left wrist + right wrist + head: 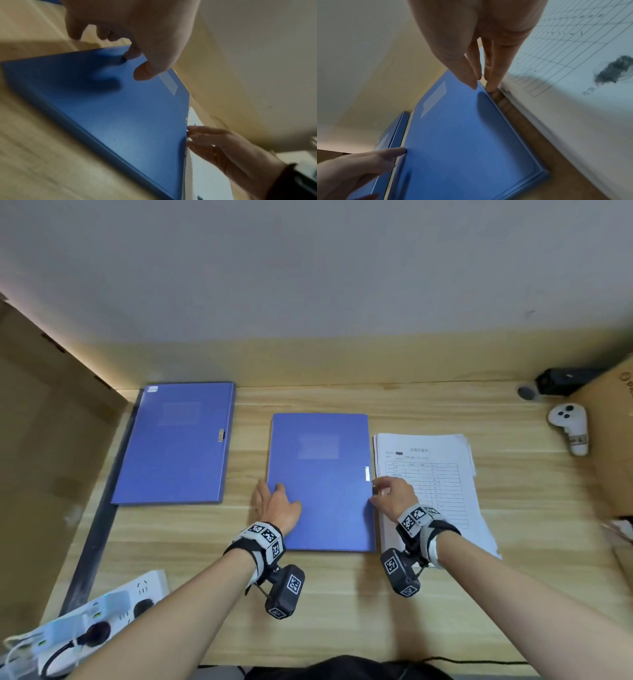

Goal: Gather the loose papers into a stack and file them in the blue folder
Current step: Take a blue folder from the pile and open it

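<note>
Presently, the closed blue folder point(320, 481), flat on the counter point(342, 594) beside the stacked papers point(442, 470), is steadied by the flat-fingered left hand point(275, 505) while its right edge is pinched by the right hand point(394, 494); opening is judged next.

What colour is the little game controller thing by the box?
The controller is white with dark buttons. The head view shows it best.

2 blue folders point(320, 481), 1 paper stack point(445, 474), 2 hands point(279, 505), 1 controller point(568, 429)
</note>
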The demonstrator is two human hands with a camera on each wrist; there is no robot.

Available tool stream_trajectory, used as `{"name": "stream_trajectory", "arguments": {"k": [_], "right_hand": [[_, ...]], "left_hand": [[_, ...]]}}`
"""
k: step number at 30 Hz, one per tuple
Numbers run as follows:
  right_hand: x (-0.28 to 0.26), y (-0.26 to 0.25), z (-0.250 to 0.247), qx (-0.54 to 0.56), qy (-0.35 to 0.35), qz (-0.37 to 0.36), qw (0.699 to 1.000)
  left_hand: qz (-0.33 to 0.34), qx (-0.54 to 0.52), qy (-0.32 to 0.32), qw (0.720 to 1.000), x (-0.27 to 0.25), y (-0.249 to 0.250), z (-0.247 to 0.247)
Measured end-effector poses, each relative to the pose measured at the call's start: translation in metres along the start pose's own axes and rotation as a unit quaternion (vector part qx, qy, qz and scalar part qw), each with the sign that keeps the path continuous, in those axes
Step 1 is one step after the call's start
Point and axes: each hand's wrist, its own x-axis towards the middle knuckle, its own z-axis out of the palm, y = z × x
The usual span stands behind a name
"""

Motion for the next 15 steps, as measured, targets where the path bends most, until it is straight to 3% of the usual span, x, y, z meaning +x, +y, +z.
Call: {"name": "stream_trajectory", "arguments": {"k": [6,9,15], "right_hand": [[0.008,0.016,-0.025,0.173,0.053,-0.006,0.984],[0.009,0.025,-0.034,0.188,0.061,-0.005,0.980],[0.012,0.044,-0.041,0.189,0.057,-0.007,0.980]], "left_hand": [[0.152,0.175,-0.038,0.972,-0.019,0.062,0.006],[0.149,0.218,-0.071,0.962,-0.022,0.092,0.027],[0.085,0.207,-0.087,0.971,-0.010,0.111,0.052]]}}
